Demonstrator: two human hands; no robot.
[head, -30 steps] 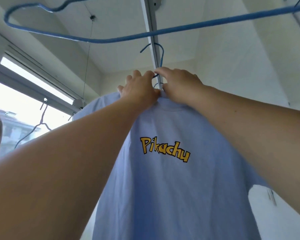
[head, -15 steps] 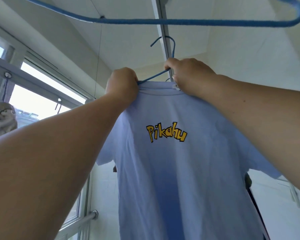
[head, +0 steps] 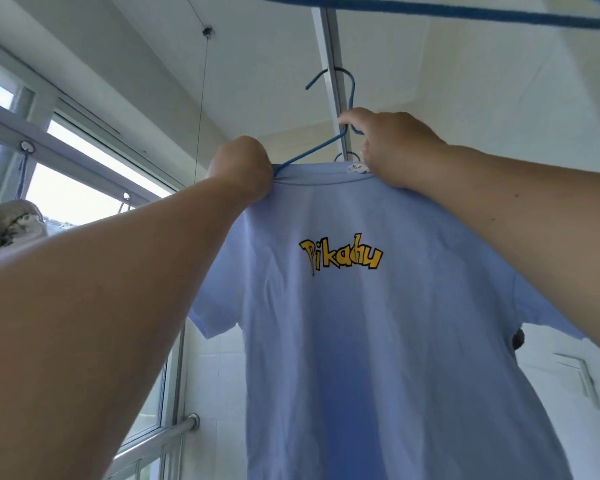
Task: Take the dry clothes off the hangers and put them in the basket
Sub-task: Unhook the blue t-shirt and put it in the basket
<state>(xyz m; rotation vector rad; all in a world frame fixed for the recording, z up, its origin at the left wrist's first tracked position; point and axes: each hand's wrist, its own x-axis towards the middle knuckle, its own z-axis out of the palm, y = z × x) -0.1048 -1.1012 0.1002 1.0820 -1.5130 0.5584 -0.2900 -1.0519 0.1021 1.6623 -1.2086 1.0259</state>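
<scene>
Fingers: your left hand (head: pixel 241 168) clenches the shirt (head: pixel 378 323) collar; your right hand (head: pixel 392 147) grips the hanger (head: pixel 312 152) neck, hooked on the rail (head: pixel 329 46). Risk: collar snags the hanger arm, stretching fabric if yanked.

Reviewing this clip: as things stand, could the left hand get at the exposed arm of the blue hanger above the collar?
Probably yes. The left hand already grips the T-shirt collar just where the blue hanger wire emerges, and nothing lies between them.
</scene>
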